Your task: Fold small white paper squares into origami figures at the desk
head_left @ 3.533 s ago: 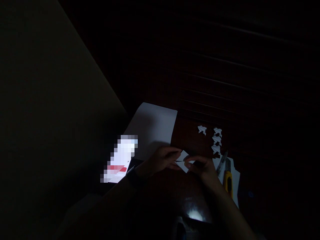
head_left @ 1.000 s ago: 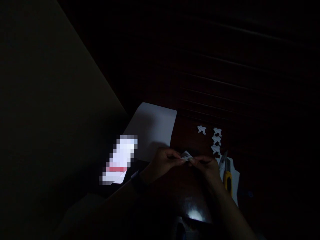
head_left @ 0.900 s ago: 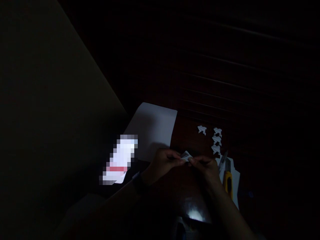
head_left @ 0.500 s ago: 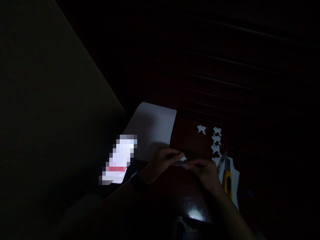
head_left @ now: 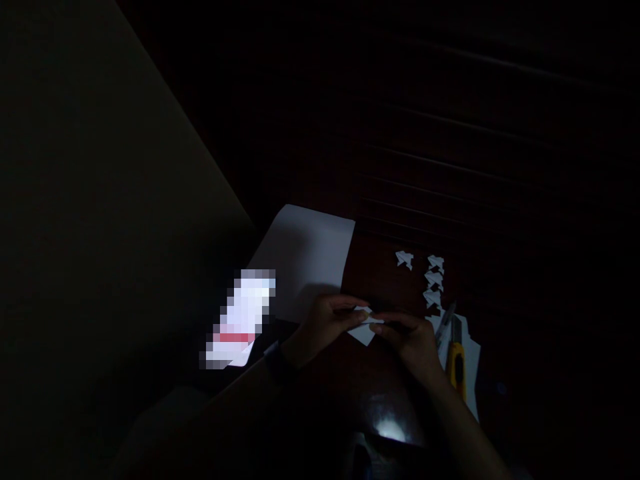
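A small folded white paper (head_left: 367, 335) is between my two hands, above the dark table (head_left: 345, 393). My left hand (head_left: 325, 321) pinches its left side between thumb and fingers. On the right side, my right hand (head_left: 411, 339) grips it with thumb and forefinger. Beyond my hands lie small folded paper figures: one (head_left: 405, 260) alone, and a column of several (head_left: 434, 280) to its right. The picture is very dark, so the folds are hard to make out.
A large white sheet (head_left: 315, 247) lies behind my left hand. A bright blurred screen (head_left: 243, 317) stands at the left. Right of my right hand, a yellow cutter (head_left: 456, 363) and a pen-like object (head_left: 445, 323) rest on white papers (head_left: 471, 360).
The small paper has turned so that more of its white surface shows, with a pointed corner toward me. My fingers have shifted slightly on it.
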Demonstrator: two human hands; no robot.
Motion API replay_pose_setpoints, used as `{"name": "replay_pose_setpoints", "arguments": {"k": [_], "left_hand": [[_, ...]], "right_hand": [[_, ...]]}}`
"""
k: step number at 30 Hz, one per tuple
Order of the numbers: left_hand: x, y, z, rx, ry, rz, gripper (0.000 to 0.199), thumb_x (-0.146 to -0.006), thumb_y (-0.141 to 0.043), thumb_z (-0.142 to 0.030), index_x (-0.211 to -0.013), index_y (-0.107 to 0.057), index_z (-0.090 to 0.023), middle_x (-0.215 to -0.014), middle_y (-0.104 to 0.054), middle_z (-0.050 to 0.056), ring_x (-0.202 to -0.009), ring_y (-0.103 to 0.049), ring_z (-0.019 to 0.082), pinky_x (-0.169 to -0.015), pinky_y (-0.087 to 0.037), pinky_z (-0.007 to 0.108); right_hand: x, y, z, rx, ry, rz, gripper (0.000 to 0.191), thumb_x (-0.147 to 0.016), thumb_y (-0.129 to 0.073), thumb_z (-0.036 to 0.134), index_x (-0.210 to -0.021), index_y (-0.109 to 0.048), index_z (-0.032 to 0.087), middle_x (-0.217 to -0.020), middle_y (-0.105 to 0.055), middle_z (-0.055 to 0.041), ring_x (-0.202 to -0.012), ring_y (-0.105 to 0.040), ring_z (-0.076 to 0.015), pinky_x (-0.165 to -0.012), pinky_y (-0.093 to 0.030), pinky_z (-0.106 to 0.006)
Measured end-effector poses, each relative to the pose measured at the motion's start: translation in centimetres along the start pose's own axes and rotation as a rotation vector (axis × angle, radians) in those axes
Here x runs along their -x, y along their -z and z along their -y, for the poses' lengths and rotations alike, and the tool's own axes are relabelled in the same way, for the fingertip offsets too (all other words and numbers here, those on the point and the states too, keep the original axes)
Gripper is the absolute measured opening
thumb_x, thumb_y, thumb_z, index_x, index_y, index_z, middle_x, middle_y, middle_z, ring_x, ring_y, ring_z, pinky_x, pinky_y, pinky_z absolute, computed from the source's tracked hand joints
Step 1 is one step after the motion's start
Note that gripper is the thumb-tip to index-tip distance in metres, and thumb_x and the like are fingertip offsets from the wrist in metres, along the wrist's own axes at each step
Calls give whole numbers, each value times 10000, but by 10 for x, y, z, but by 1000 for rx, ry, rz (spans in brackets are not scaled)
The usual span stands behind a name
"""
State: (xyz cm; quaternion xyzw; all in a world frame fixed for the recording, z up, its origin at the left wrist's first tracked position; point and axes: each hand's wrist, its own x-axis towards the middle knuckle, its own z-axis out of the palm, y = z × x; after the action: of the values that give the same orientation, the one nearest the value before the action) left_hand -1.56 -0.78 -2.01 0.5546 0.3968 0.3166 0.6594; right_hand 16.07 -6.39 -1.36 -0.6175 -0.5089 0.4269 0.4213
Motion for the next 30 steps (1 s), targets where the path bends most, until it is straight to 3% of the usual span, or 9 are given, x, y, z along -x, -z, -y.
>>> {"name": "replay_pose_setpoints", "arguments": {"k": [4,8,18,21,24,27,30], "left_hand": [[1,2,-3,31,84,19,377,-736,-643,-339,-1068,-630,-160,-940,-685,83,-834,-642,185,-694,-520,273],[3,4,-9,77,192,12,385,-707,-665,-340,-1046,-637,-160,-920,-682,85,-788,-644,187,-543,-512,226],[1,6,-12,113,305,-4,273,-722,-625,-273,-973,-665,-171,-915,-677,67,-777,-635,170,-602,-514,247],[-1,6,-9,35,235,14,242,-740,-608,-280,-945,-673,-169,-863,-684,55,-727,-630,154,-590,-497,235],[1,3,-11,-114,73,15,221,-772,-584,-317,-895,-687,-164,-834,-686,56,-729,-624,152,-617,-488,238],[6,-1,-20,-268,-97,-27,251,-803,-550,-353,-935,-683,-186,-995,-664,75,-854,-615,177,-714,-493,283],[10,-6,-26,-438,-281,-50,382,-650,-721,-330,-1013,-660,-225,-1194,-577,57,-1055,-535,222,-909,-422,349]], "right_hand": [[0,0,6,42,72,-8,205,-714,-685,274,-917,-693,256,-920,-668,-33,-846,-610,-202,-765,-474,-328],[0,-2,11,68,131,117,320,-697,-705,273,-1015,-668,276,-969,-637,-34,-900,-584,-207,-786,-463,-327],[2,-2,1,203,210,127,324,-754,-661,266,-1073,-640,314,-857,-581,-18,-794,-555,-176,-690,-456,-293],[2,-1,1,247,245,104,304,-768,-644,240,-1061,-646,322,-843,-569,-17,-789,-550,-175,-687,-453,-290],[1,1,-1,288,247,30,234,-784,-623,231,-994,-679,317,-830,-561,-19,-773,-546,-171,-666,-446,-286],[-1,3,-3,292,229,-49,160,-783,-623,254,-911,-707,303,-818,-557,-20,-762,-547,-170,-649,-446,-287],[-3,4,-3,275,227,-91,108,-760,-646,284,-838,-720,293,-857,-575,-27,-811,-563,-185,-683,-461,-301]]}}
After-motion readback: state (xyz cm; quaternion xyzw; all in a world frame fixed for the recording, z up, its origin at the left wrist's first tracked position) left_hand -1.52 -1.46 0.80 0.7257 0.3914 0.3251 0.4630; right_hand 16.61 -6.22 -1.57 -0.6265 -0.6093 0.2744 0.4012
